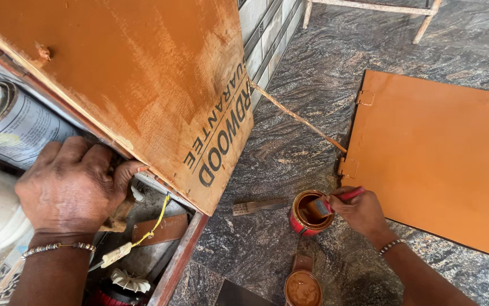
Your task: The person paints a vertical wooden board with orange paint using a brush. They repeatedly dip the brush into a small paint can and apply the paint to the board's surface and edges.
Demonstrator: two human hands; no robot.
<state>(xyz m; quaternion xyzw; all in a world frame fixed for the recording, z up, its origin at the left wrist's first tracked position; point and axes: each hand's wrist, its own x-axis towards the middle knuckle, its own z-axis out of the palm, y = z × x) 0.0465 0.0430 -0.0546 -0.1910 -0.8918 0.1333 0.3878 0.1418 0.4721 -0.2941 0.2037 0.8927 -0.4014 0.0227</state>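
My left hand [71,184] grips the lower edge of an orange-painted plywood door panel [136,85] that swings out over an open cabinet. My right hand [360,211] holds a paintbrush with a red handle [329,203], its bristles dipped into a small red tin of orange-brown paint [310,213] standing on the dark granite floor [324,96]. A beaded bracelet is on each wrist.
A second orange panel [443,158] lies flat on the floor at right. A spare brush [258,207] lies left of the tin, and the tin's lid [303,288] sits nearer me. Large cans [12,124], wire and scraps fill the cabinet. A white stool's legs [369,11] stand at the top.
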